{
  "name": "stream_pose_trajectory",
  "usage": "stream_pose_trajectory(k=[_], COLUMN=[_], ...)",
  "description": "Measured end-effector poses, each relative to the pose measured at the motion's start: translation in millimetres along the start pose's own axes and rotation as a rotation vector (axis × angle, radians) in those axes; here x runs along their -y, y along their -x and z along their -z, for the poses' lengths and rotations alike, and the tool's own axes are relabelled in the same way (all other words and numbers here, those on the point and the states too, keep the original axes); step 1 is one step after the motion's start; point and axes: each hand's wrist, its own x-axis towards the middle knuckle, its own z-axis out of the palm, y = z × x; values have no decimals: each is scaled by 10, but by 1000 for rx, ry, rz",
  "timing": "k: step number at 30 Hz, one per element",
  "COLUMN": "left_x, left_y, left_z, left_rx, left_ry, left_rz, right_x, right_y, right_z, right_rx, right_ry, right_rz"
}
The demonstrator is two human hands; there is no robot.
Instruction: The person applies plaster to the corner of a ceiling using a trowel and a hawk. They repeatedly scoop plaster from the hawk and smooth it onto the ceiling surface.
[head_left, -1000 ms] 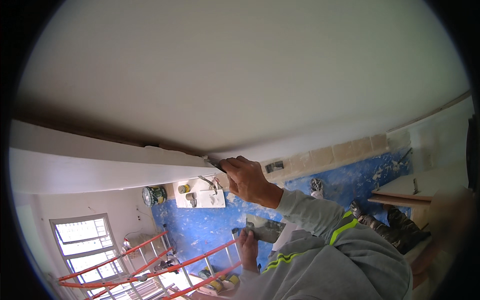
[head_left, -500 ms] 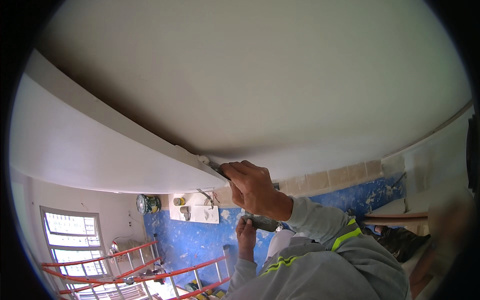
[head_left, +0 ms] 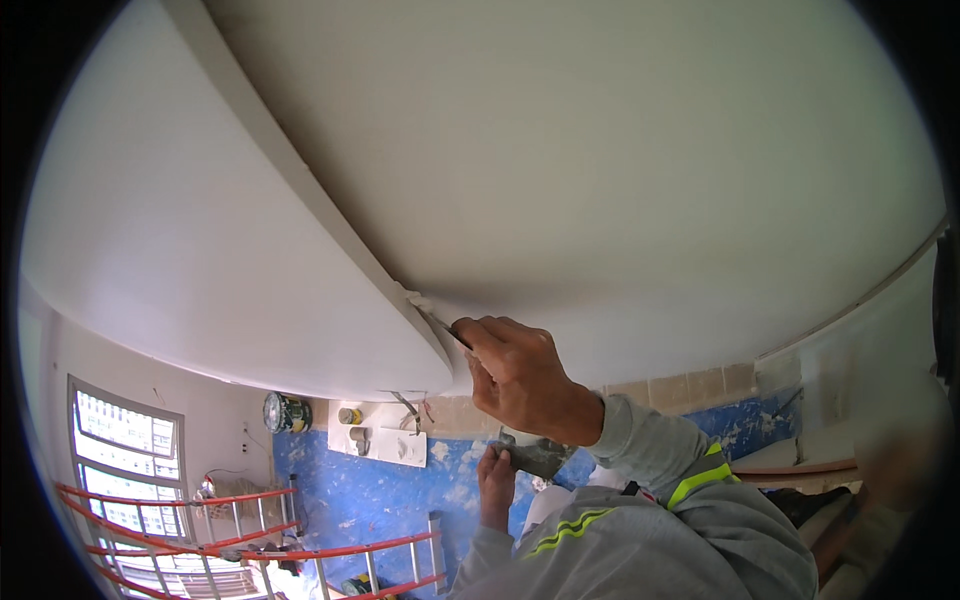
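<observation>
My right hand is closed around a thin putty knife, its blade against the corner along a raised white ledge. A lump of white filler sits at the blade's far end, in the corner between the ledge and the broad white surface. Lower down and nearer me, my left hand grips a flat grey plate that has pale smears on it. The right wrist partly covers this plate. Both forearms are in grey sleeves, the right with a yellow-green stripe.
Below lies a blue floor covering spotted with white. A white board with small containers and a paint bucket are on the left. Red ladders stand lower left, near a window. A blurred shape is at right.
The view has turned, so the ledge now runs more steeply. The putty knife and filler stay near the corner, and both hands keep their holds.
</observation>
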Motion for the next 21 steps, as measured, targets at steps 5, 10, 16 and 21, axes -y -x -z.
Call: stream_pose_trajectory(k=[5, 10, 16, 21], left_x=[46, 81, -236, -523], left_y=[47, 74, -7, -180], left_z=[-16, -34, -387, -668], left_rx=[12, 30, 153, 191], left_ry=[10, -10, 112, 343], left_rz=[-9, 1, -61, -125], right_x=[71, 149, 264, 267], right_y=[-5, -161, -383, -483], right_z=[30, 82, 461, 961], right_rx=[-11, -72, -109, 277], right_ry=[-52, -47, 89, -225], right_rz=[-1, 51, 149, -210])
